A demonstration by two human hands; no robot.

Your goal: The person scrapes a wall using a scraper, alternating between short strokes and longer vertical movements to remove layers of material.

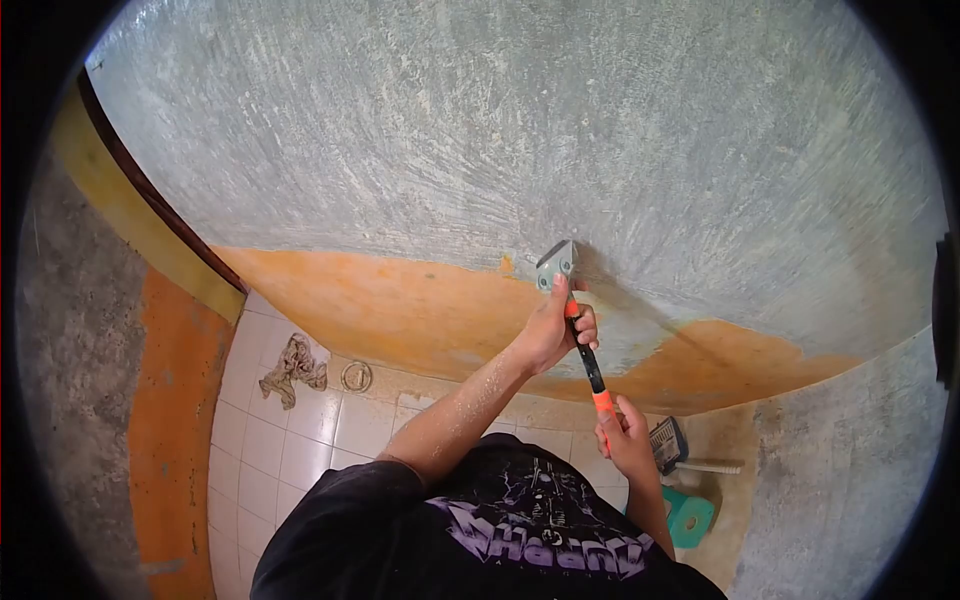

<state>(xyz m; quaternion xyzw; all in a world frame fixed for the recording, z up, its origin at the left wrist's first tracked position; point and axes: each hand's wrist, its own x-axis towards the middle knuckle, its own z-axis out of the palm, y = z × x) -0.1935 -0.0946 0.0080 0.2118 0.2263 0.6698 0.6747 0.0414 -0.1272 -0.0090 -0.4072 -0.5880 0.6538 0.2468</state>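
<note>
A long-handled scraper [590, 362], with a grey metal head and a black and orange handle, slants up against the wall [430, 150]. Its head is at the border between bare grey plaster and orange paint [400, 300]. My left hand [556, 325] wraps round the handle just below the head, the thumb lying along it. Lower down, my right hand [625, 438] is closed on the orange grip at the handle's end. Pale dust or flakes cover my left forearm.
On the tiled floor [300, 430] lie a crumpled rag [294, 370] and a ring-shaped roll [356, 376]. A dark box-like thing [666, 443], a pale stick [712, 467] and a green object [690, 516] are by the right corner. A dark-framed opening edge [160, 195] borders the left.
</note>
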